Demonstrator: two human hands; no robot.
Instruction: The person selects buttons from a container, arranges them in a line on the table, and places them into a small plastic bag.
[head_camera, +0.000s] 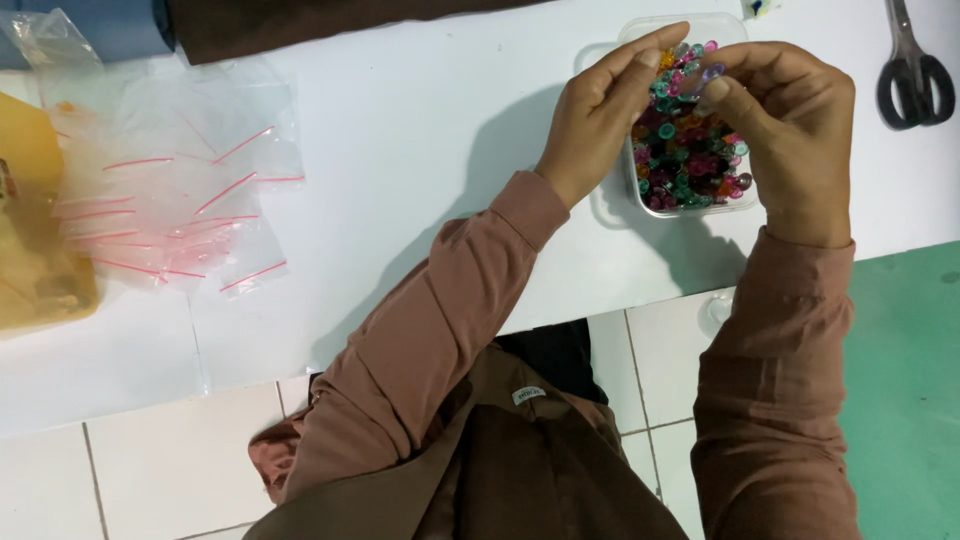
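Clear plastic tub (610, 200) of coloured push pins (688, 150), both hands picking over it

Left hand (600, 115) curls at the tub's near-left rim, its fingers bent over the heap with the fingertips close to those of the right hand (785, 130); the right hand's thumb and forefinger are pinched together above the pins, though whether a pin sits between them I cannot tell. The heap lies directly under both sets of fingertips. Judging from this, the pick goes best by lifting one pin by its coloured head, keeping the points turned away from the skin, while the left hand steadies the tub. Well out beyond the left hand lies a loose pile of small clear zip bags (175, 190); scissors (912, 75) rest just past the right hand on the white table (420, 120)
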